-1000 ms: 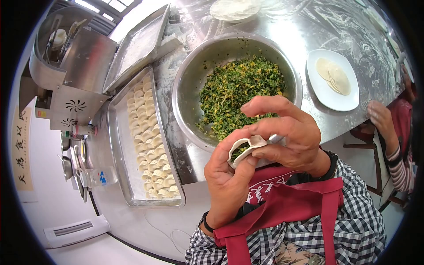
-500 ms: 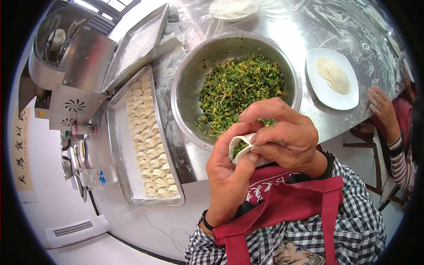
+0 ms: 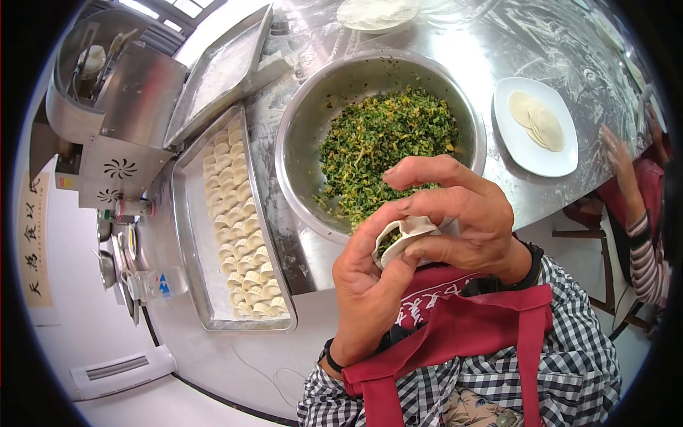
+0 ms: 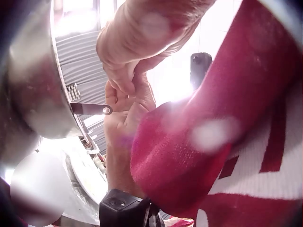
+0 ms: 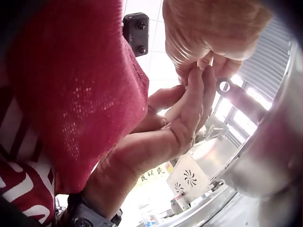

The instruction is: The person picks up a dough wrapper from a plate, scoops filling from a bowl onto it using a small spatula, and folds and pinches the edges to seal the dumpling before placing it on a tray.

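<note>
In the head view a half-folded dumpling (image 3: 418,229) sits between both hands, just past the near rim of the steel bowl (image 3: 292,167). Its pale wrapper is pleated on the right side; green filling shows through the gap at the left. My left hand (image 3: 366,267) cradles the dumpling, thumb along its near edge and fingers behind it. My right hand (image 3: 473,220) pinches the pleated edge between thumb and index finger, with another finger raised. Chopped green and yellow filling (image 3: 391,135) lies in the bowl. Both wrist views show the fingers meeting, the dumpling mostly hidden.
A metal tray (image 3: 192,285) with rows of finished dumplings (image 3: 238,228) stands left, a floury tray (image 3: 213,78) behind it. Right of the bowl is a white plate (image 3: 509,142) with wrappers (image 3: 541,124). A flat metal handle (image 4: 92,109) juts beside the bowl. Another person's hand (image 3: 619,156) is at right.
The right fingers closed over the wrapper's edge half a second ago, then shifted back, and the pleated rim shows again. The other person's hand at the right has moved slightly.
</note>
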